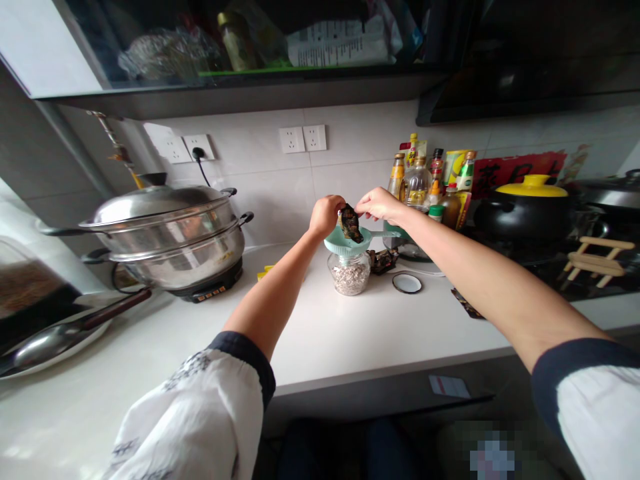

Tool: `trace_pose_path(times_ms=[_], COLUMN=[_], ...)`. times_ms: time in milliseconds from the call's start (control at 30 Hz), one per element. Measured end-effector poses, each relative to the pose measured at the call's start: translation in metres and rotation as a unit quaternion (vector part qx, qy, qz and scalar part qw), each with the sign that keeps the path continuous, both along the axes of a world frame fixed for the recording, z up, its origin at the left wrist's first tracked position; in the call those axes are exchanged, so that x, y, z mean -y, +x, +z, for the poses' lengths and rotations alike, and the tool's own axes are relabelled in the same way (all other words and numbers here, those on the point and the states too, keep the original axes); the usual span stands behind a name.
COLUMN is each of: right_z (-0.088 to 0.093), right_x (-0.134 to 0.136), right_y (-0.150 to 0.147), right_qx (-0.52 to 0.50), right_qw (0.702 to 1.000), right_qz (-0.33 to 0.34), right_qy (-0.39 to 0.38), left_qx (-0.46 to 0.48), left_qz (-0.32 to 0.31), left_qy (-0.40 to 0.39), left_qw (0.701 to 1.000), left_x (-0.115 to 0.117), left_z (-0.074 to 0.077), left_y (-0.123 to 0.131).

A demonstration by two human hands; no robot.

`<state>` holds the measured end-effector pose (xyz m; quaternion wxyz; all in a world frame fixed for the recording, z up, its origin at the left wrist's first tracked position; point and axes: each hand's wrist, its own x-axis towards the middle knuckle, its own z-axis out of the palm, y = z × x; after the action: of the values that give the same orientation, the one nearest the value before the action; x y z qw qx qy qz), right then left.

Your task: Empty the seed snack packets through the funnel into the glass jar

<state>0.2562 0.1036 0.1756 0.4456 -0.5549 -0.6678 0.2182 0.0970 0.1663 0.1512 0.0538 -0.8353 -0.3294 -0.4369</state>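
A small dark patterned packet (351, 223) hangs tilted over a pale green funnel (345, 245). My left hand (327, 215) is closed on the packet's upper left corner. At its upper right edge my right hand (379, 204) pinches with thumb and forefinger. The funnel sits on the mouth of a glass jar (350, 275), which holds greyish flakes or grains. Right of the jar lies a round lid (407, 283) on the white counter (320, 347). Dark packets (383, 260) lie behind the lid, and another dark packet (467, 303) is farther right.
A steel steamer (170, 233) stands at the left, with a ladle (50, 343) on a plate nearer. Bottles (419, 180) crowd the back right. Beyond them are a black pot with a yellow lid (531, 187) and a small wooden chair-shaped stand (597, 260). Cabinets (250, 93) overhang the counter.
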Motion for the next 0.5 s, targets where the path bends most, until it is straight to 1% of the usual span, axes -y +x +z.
trace_pose_path(times_ms=[133,233,333,433,500], right_z=[-0.001,-0.003,-0.005,-0.004,-0.003], right_x=[-0.001,-0.004,-0.005,-0.005,-0.004], right_y=[-0.003,-0.004,-0.005,-0.007,-0.008], right_qx=[-0.028,-0.049,-0.055,-0.051,-0.047], right_qw=[0.999,0.998,0.998,0.998,0.999], right_qz=[-0.017,-0.026,-0.028,-0.021,-0.021], right_qy=[-0.002,-0.007,-0.008,-0.008,-0.009], left_qx=[0.001,0.007,-0.034,-0.09,-0.11], left_qz=[-0.002,-0.01,-0.011,-0.006,-0.002], left_qy=[0.008,0.046,0.084,0.089,0.089], left_qw=[1.0,0.999,0.996,0.992,0.99], left_x=[0.001,0.009,0.016,0.02,0.02], left_z=[-0.003,-0.005,-0.005,-0.003,-0.001], left_y=[-0.002,-0.006,-0.007,-0.006,-0.005])
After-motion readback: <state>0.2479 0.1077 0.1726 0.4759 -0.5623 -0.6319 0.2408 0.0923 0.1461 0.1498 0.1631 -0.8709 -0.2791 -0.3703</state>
